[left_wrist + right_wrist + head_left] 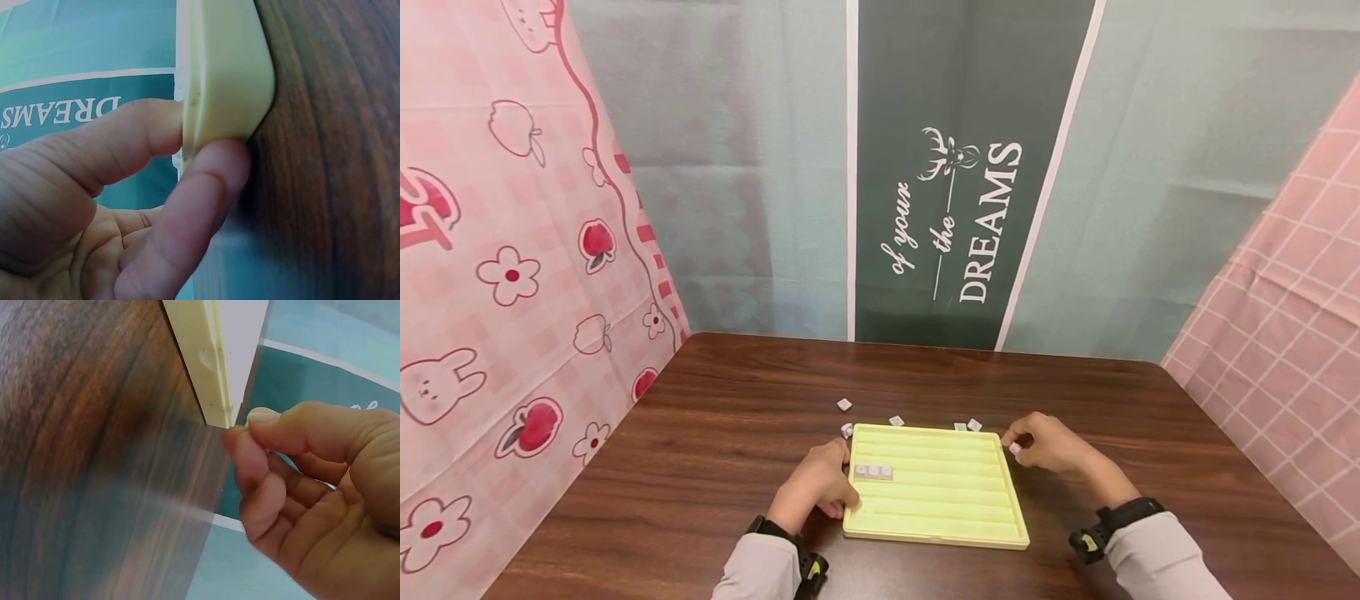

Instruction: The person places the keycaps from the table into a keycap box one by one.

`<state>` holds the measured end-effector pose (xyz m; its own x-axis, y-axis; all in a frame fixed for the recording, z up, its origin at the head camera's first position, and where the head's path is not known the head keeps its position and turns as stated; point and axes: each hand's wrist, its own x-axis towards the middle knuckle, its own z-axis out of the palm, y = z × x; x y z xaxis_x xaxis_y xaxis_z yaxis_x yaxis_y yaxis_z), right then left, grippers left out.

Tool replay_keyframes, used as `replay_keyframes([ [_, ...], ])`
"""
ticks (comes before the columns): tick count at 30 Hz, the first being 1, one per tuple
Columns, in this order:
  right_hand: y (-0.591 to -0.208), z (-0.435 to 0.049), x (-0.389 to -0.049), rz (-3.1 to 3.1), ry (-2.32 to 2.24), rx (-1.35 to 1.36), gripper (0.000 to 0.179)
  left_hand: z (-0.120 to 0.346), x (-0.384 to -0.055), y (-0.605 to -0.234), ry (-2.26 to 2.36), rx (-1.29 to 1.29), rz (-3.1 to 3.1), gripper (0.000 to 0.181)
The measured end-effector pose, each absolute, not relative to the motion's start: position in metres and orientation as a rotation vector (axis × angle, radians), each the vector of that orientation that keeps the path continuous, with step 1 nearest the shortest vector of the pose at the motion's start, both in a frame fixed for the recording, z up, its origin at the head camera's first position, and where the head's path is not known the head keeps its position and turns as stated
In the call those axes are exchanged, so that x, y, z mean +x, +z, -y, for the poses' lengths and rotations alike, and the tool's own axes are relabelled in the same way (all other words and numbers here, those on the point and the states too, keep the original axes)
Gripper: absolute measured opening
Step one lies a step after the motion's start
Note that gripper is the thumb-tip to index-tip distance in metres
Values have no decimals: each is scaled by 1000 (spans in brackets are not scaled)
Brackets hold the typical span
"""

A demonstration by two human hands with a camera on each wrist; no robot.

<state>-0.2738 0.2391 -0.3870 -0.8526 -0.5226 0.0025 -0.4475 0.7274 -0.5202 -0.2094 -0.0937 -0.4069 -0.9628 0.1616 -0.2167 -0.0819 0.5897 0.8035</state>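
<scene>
A shallow yellow tray (936,527) with several parallel rows lies on the table. Three small white tiles (874,472) with faint marks sit side by side at the left end of one row. My left hand (820,477) pinches the tray's left edge; in the left wrist view its thumb and a finger close on the pale yellow side wall (234,69). By the tray's right far corner, my right hand (1051,443) holds a small white tile (1015,448) between thumb and fingertips. The fingers hide most of that tile in the right wrist view.
Beyond the tray's far edge lie several loose white tiles, among them one at the far left (844,405), one near the middle (896,421) and one farther right (974,424). Another tile (847,431) is by the tray's far left corner. Hanging cloths surround the brown wooden table (737,392).
</scene>
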Motion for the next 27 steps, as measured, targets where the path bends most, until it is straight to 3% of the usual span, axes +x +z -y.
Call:
replay_keyframes([
  [7,-387,-245,-273,-2526,-1063,-741,16,93,-209,-406,1299,59,-2557,45],
  [16,-394,-247,-273,-2200,-1482,-528,32,93,-209,-405,1294,61,-2565,45],
  [27,-400,-241,-268,-2315,-1596,-390,41,93,-209,-406,1295,65,-2570,44],
])
